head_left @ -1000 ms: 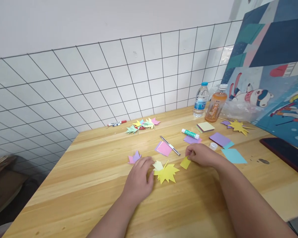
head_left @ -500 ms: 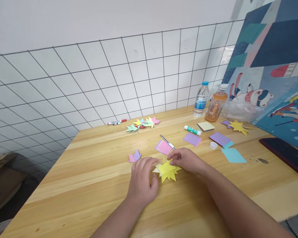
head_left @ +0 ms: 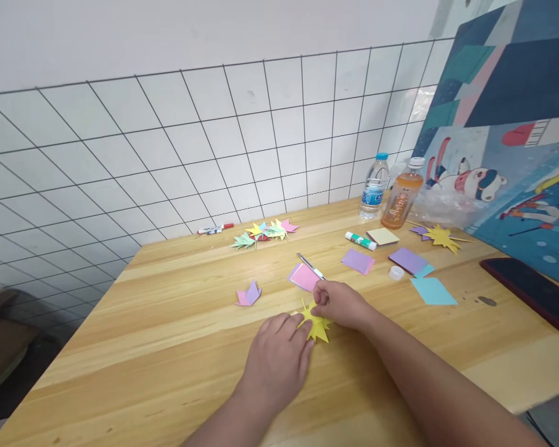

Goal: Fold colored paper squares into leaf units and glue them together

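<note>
A spiky yellow paper star (head_left: 320,330) lies on the wooden table in front of me, partly covered by both hands. My left hand (head_left: 278,355) rests flat over its left side, fingers stretched out and pressing on the paper. At the star's upper right edge, my right hand (head_left: 343,304) is closed, thumb and fingertips pinching the yellow paper. Just beyond that hand are pink paper squares (head_left: 304,277) with a pen-like craft knife (head_left: 310,266) lying across them. Left of these sits a folded pink and purple paper piece (head_left: 248,294).
Behind lie several folded paper shapes (head_left: 276,230) and markers (head_left: 215,229). To the right are a glue stick (head_left: 360,241), its white cap (head_left: 396,272), purple paper (head_left: 407,262), a blue sheet (head_left: 433,290), a phone (head_left: 526,292), a water bottle (head_left: 373,189) and an orange drink bottle (head_left: 401,197).
My left hand has moved right, from beside the star onto it, and its fingers now lie flat. My right hand stays at the star's upper edge. The view has shifted slightly.
</note>
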